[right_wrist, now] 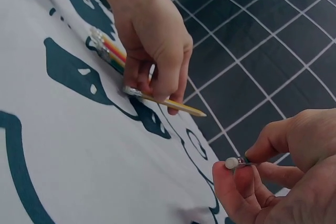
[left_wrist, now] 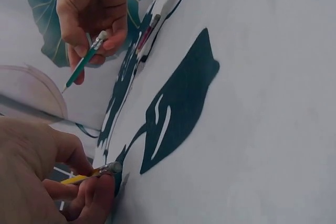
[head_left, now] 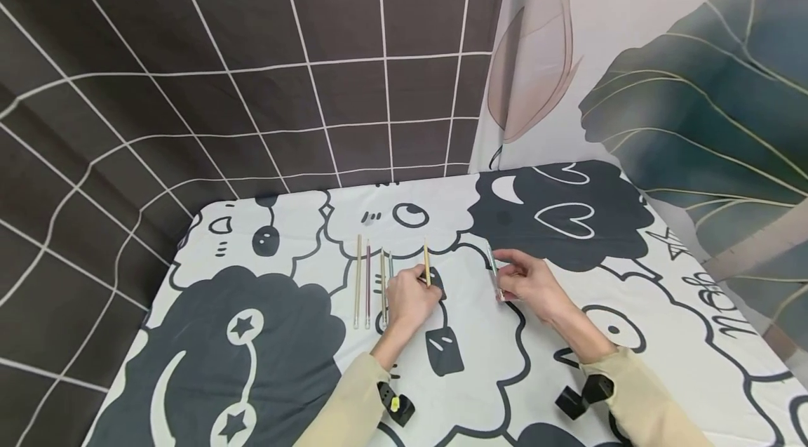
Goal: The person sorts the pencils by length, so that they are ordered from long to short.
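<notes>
My left hand (head_left: pixel 412 298) pinches a yellow pencil (head_left: pixel 426 259) near its eraser end, over the cloth; in the left wrist view the metal band and eraser (left_wrist: pixel 110 168) stick out past the fingertips. To the right, my right hand (head_left: pixel 527 284) holds a green pencil (head_left: pixel 492 262) between thumb and fingers, its eraser towards me and its point (left_wrist: pixel 64 91) away, raised off the cloth. Several pencils (head_left: pixel 368 285) lie side by side left of my left hand, which partly hides the row. A dark pink pencil (left_wrist: pixel 147 35) lies on the cloth beyond my right hand in the left wrist view.
A white cloth (head_left: pixel 480 405) with dark cartoon prints covers the table. Behind and to the left hangs a dark grid-patterned curtain (head_left: pixel 240 103). A leaf-printed curtain (head_left: pixel 688 103) hangs at the right.
</notes>
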`<state>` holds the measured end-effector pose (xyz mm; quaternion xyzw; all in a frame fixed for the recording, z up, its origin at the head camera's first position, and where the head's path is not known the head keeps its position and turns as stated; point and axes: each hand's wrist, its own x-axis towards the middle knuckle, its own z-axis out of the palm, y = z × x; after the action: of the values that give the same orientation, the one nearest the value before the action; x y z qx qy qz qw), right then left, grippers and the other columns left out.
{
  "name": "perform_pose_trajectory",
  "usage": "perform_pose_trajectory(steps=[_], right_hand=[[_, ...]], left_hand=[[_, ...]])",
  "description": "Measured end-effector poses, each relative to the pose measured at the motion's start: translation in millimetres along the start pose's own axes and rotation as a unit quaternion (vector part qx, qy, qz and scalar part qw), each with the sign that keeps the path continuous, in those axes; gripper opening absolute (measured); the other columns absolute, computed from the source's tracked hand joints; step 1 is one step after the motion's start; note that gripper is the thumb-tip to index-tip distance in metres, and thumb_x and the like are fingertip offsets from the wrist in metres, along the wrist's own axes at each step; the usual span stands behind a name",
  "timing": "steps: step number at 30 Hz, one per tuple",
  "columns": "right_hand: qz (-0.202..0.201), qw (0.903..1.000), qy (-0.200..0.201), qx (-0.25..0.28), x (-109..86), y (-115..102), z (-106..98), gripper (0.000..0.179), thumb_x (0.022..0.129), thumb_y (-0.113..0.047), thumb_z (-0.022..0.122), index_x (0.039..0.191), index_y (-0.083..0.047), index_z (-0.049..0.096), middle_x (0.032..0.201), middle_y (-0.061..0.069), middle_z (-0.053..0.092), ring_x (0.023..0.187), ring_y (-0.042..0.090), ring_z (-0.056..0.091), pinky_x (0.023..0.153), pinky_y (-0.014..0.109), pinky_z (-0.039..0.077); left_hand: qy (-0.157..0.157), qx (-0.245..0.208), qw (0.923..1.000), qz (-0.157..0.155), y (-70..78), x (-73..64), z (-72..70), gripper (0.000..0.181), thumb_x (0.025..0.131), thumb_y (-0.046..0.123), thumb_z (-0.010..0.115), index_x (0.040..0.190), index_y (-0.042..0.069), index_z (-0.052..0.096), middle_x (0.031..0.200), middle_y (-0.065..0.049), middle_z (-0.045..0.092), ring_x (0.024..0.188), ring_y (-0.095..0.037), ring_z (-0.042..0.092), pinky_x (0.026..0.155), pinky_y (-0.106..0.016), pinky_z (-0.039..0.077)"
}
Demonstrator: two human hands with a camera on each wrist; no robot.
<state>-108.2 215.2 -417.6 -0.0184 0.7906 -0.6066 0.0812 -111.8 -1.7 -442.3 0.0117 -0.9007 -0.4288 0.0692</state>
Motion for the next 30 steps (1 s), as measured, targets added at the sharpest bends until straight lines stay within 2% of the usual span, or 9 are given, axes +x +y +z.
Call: perform_pose_trajectory(steps=[4,11,14,19,24,30], right_hand=[[0.001,1.0000,-0.007,-0.001,2.1,1,11,0.051,0.084,0.010,0.055,0.134,0.012,0.049,0.089,0.012,0.056,0.071,0.017,0.057,0.063,0.028,0.054],[0.005,0.9999,-0.014,-0.006,6.8,1,25,0.043,0.084,0.011,0.058,0.127,0.011,0.054,0.085,0.009,0.052,0.071,0.017,0.055,0.061,0.030,0.054],[0.004,0.9998,-0.014,-0.012,8.9,1,30,0.043,0.084,0.011,0.058,0.126,0.011,0.054,0.084,0.009,0.052,0.070,0.018,0.055,0.061,0.030,0.054],[0.000,0.9998,-0.016,-0.009,12.2,0,34,0.044,0.082,0.011,0.057,0.126,0.011,0.053,0.082,0.009,0.054,0.069,0.018,0.056,0.061,0.030,0.054],[0.005,0.9998,-0.018,-0.010,13.7,-3,41,0.045,0.081,0.011,0.058,0.126,0.010,0.053,0.082,0.010,0.056,0.067,0.017,0.058,0.059,0.031,0.054],[0.018,0.9994,-0.024,-0.019,15.2,-2,51,0.044,0.080,0.012,0.058,0.124,0.010,0.053,0.082,0.015,0.058,0.064,0.016,0.060,0.057,0.032,0.055]], left_hand=[[0.000,0.019,0.9998,0.004,-4.6,-0.7,-3.8,0.041,0.067,-0.003,0.066,0.107,-0.006,0.074,0.057,-0.001,0.062,0.049,-0.012,0.052,0.045,-0.026,0.039],[-0.010,0.010,0.9998,-0.013,-9.7,-0.7,-10.4,0.046,0.067,-0.007,0.065,0.112,-0.010,0.070,0.056,-0.006,0.061,0.040,-0.008,0.044,0.037,-0.022,0.031],[-0.013,0.007,0.9999,-0.007,-11.4,0.2,-13.1,0.043,0.068,-0.008,0.063,0.110,-0.012,0.069,0.053,-0.008,0.059,0.035,-0.007,0.040,0.033,-0.021,0.028],[-0.012,0.020,0.9997,0.010,-12.1,1.9,-17.4,0.038,0.068,-0.009,0.063,0.105,-0.013,0.070,0.053,-0.006,0.056,0.036,-0.008,0.042,0.033,-0.021,0.029],[-0.018,0.038,0.9990,0.013,-8.0,1.0,-20.1,0.036,0.070,-0.010,0.063,0.105,-0.014,0.069,0.050,-0.002,0.051,0.033,-0.008,0.042,0.031,-0.021,0.030],[-0.019,0.060,0.9980,0.011,-8.8,-2.2,-19.4,0.018,0.069,-0.011,0.064,0.086,-0.009,0.069,0.050,-0.002,0.050,0.036,-0.010,0.046,0.033,-0.022,0.034]])
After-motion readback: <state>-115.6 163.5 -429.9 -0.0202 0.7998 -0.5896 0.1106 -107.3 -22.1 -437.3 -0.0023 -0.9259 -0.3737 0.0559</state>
